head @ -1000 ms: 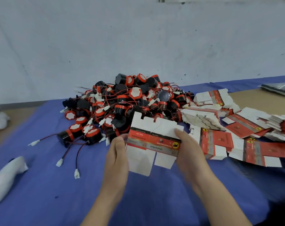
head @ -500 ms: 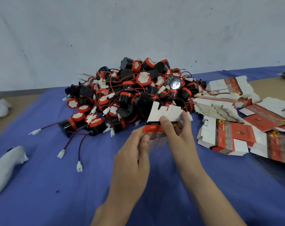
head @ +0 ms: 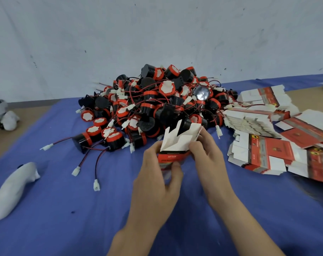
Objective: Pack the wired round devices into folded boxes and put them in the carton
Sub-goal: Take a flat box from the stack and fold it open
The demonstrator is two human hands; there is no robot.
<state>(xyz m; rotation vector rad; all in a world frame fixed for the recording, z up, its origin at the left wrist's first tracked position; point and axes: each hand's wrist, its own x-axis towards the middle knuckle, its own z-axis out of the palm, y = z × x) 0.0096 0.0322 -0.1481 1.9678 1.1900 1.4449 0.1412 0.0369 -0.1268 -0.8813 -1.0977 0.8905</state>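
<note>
**Box half-formed in both hands, in front of the pile**

The box [head: 177,143] is held just above the table at the near edge of the heap. Its red printed band faces the camera and its white flaps stand up, splayed and unfolded. Whether its lower end is closed cannot be seen.

The main risk, as I judge it, is the thin card. A flap pushed against its crease may buckle or tear, and a tuck that is only half seated would let a device drop out through the bottom. The tangled leads are a second risk, since lifting one device could drag its neighbours along.

The left hand [head: 157,174] is curled round the lower body of the box, thumb pressing the front. The right hand [head: 207,156] pinches the right side near the flaps. Neither hand is spread wide.

Just behind lies the heap of wired round devices [head: 157,104], black and red, with white connectors trailing out onto the blue cloth [head: 64,209]. To the right, touching the heap, are stacks of flat box blanks [head: 267,145]. A white bundle [head: 13,187] lies well apart on the left. The carton is not in view.
</note>
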